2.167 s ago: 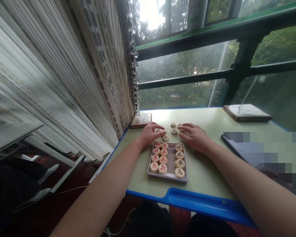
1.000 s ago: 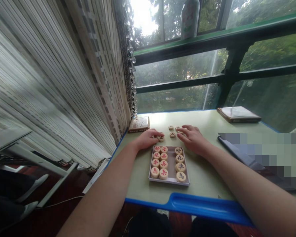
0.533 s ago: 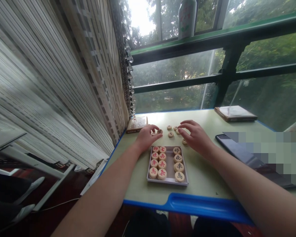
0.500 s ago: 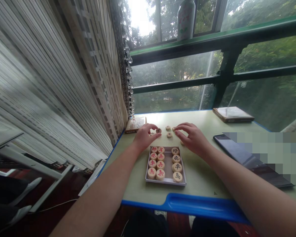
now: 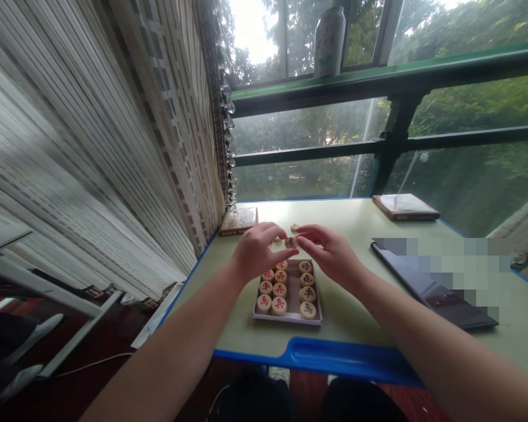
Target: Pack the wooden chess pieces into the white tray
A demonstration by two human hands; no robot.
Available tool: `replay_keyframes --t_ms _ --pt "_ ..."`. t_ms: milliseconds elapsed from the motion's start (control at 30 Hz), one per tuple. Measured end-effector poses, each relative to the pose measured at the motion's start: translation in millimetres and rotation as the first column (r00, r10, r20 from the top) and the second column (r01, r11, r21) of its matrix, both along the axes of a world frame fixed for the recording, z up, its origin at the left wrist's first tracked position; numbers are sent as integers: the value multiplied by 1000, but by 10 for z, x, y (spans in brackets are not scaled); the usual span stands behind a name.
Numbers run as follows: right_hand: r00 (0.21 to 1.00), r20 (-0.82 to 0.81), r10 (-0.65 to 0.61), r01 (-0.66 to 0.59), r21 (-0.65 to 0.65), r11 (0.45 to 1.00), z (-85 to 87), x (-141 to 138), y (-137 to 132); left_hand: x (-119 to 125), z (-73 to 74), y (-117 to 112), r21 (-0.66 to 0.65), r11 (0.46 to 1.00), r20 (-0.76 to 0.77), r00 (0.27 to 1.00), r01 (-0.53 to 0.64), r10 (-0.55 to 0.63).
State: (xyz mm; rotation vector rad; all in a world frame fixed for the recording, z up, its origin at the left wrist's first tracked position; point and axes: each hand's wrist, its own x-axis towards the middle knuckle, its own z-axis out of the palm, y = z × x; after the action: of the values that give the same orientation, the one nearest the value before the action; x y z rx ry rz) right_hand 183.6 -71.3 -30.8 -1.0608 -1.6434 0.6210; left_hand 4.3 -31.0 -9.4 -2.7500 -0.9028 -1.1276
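A round wooden Chinese chess piece (image 5: 290, 242) with a black character is up between my two hands, above the far end of the box. The fingers of my left hand (image 5: 259, 252) pinch it from the left. From the other side, the thumb and fingertips of my right hand (image 5: 328, 251) close on its edge. Below stands a shallow open box (image 5: 293, 296) with two columns of red-marked pieces (image 5: 278, 290) on the left and one column of black-marked pieces (image 5: 307, 294) on the right. Another loose piece (image 5: 294, 227) lies beyond my hands; others are partly hidden by my fingers.
A box lid (image 5: 238, 220) lies at the table's far left corner, and a flat box (image 5: 405, 206) at the far right. A dark tablet-like slab (image 5: 422, 287) rests right of my forearm. A can (image 5: 330, 42) stands on the window ledge. Curtains hang at left.
My left hand has brought the piece nearer and to the right. My right hand has moved in to meet it, and both hands now touch the piece.
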Motion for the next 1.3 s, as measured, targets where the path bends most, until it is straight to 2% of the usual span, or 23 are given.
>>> replay_keyframes --t_ms 100,200,367,467,567,633,700,767,833,1033,1300 --pt "987 -138 79 -89 -74 993 2 -44 -36 35 -10 -52 24 998 -15 998 60 -59" --pt "957 -269 104 -143 -131 981 22 -74 -49 54 0 -89 -6 998 -40 997 64 -64" --pt "951 -303 56 -121 -200 972 57 -54 -25 49 47 -127 -112 992 -28 997 64 -68" --pt "963 -268 31 -85 -194 977 61 -32 -11 39 43 -119 -126 987 -23 994 101 -105" --pt "979 -202 5 -39 -166 985 65 -16 -18 24 20 -88 -98 993 1 997 72 -73" --pt "996 -89 -29 23 -70 997 61 1 -23 12 8 -64 -84 996 16 1000 28 -27" --pt "994 87 -66 58 83 995 41 29 -15 1 3 -41 -85 996 22 1000 -10 12" --pt "964 252 -86 36 196 980 8 64 10 -9 3 -19 -100 995 21 999 -29 31" --pt "937 338 -89 8 232 973 -30 94 42 -18 2 3 -125 992 21 999 -27 30" --pt "925 375 -65 -33 249 968 -74 121 80 -25 -27 49 -223 974 38 999 45 -37" --pt "923 382 -51 -73 304 950 -50 137 60 -10 -38 36 -418 901 87 992 118 -90"
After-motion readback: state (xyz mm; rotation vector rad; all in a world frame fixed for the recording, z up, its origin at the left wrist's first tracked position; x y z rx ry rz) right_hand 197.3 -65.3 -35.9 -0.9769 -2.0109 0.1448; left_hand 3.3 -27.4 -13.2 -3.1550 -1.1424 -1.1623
